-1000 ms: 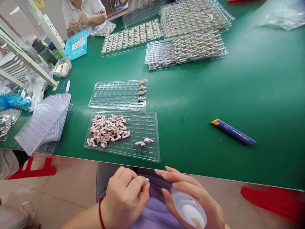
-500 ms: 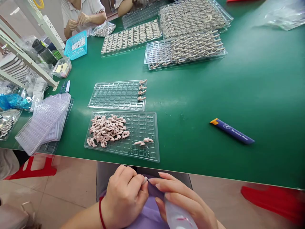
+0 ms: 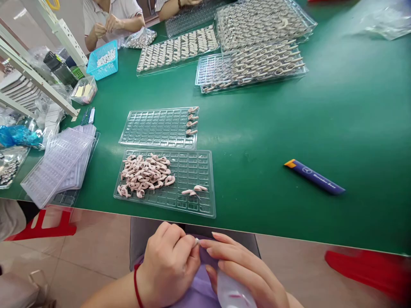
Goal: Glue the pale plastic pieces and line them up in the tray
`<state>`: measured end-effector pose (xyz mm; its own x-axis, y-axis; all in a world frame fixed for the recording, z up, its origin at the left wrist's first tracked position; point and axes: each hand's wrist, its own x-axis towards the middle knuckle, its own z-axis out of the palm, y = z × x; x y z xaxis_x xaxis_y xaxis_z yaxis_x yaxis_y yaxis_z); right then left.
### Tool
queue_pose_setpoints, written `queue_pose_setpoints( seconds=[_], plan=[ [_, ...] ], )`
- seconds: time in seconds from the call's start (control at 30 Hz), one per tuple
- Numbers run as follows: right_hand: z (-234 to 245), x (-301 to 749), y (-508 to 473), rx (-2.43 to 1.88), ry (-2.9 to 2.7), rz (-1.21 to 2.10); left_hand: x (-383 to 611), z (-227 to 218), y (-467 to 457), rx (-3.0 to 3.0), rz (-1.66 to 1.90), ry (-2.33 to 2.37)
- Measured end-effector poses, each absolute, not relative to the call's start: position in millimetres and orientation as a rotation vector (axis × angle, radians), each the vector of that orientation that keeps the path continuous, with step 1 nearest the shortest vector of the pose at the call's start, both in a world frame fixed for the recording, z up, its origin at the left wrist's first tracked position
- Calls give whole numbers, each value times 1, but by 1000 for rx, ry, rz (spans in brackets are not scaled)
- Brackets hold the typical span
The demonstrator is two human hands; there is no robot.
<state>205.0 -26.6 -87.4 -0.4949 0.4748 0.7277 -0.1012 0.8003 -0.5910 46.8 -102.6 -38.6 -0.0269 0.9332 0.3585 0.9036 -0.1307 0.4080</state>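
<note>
In front of the table edge, my left hand is closed in a pinch on a small pale piece, mostly hidden by the fingers. My right hand is wrapped around a whitish translucent bottle with a pink mark, and its extended index fingertip meets the small piece. Beyond my hands lies a clear compartment tray bearing a heap of pale pink curved parts and a few separate parts at its right. Behind it, another clear tray has several pink parts along its right edge.
A blue box-cutter-shaped object with an orange end lies at right. Filled trays stand at the back. Stacked clear trays and a blue basket are at left. A co-worker's hands are across the table.
My right hand and the bottle have shifted slightly left, bringing the index fingertip against the small piece. The left hand has barely moved.
</note>
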Motion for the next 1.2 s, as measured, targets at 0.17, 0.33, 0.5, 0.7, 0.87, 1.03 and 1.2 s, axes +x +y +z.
queue_pose_setpoints(
  seconds=[0.17,0.33,0.5,0.7,0.87,1.03,1.2],
  plan=[
    [-81,205,-20,-218,-2029,638,47,-39,-103,2155,893,2030],
    [-84,206,-18,-238,-2028,615,45,-37,-102,2152,898,2024],
    [-92,213,-15,-408,-1941,639,46,-36,-102,2140,930,2040],
    [-84,219,14,-794,-1846,629,36,-34,-97,2045,1034,1958],
    [-87,224,45,-1300,-1843,657,-13,-20,-36,2016,1093,1826],
    [-97,224,56,-1404,-1754,769,-49,-11,56,2115,697,1921],
    [-96,225,55,-1427,-1697,753,-46,-25,116,2179,410,1941]
  ],
)
